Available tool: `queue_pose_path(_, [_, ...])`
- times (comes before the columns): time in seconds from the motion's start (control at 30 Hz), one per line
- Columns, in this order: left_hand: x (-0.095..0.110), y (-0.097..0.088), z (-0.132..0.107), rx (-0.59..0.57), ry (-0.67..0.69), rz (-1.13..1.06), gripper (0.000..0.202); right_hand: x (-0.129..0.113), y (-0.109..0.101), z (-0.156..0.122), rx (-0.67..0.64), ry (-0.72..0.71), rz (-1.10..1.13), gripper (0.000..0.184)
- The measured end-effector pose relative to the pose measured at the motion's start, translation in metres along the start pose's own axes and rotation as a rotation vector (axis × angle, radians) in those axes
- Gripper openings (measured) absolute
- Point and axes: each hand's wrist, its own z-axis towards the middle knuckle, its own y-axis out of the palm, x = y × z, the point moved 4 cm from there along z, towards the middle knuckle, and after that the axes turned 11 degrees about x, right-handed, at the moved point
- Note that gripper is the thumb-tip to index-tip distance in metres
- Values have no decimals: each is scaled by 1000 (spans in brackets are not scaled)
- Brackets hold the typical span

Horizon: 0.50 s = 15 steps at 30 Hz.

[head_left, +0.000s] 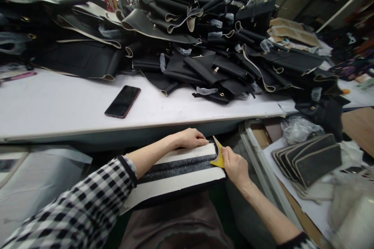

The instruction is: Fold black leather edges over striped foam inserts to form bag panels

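On my lap lies a long white panel (pixel 187 181) with a dark grey strip down its middle. My left hand (pixel 190 138) rests on the panel's far edge with its fingers curled over it, holding it down. My right hand (pixel 235 165) pinches a yellow scraper (pixel 219 156) whose tip touches the right end of the dark strip. My left sleeve is black-and-white check.
A white table (pixel 58 105) runs across in front, with a black phone (pixel 123 101) lying on it. Behind it is a big heap of black bag parts (pixel 204 46). A stack of dark flat pieces (pixel 309 159) sits at the right on a lower surface.
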Motion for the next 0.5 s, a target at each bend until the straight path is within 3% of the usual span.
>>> queue_pose_path(0.13, [13,-1,-3,59,37,73,43,-4,4,7,-15,28,76,43])
queue_pose_path(0.3, [22,-11,-29,112,66,163,54,4,-2,0,-195,174,343,67])
queue_pose_path(0.4, [9,-32,-65,183,73,212,55,4,-13,-21,-382,380,782,77])
queue_pose_path(0.5, [-14,-55,-109,336,-22,167,53,-2,-19,-38,-472,578,1238,69])
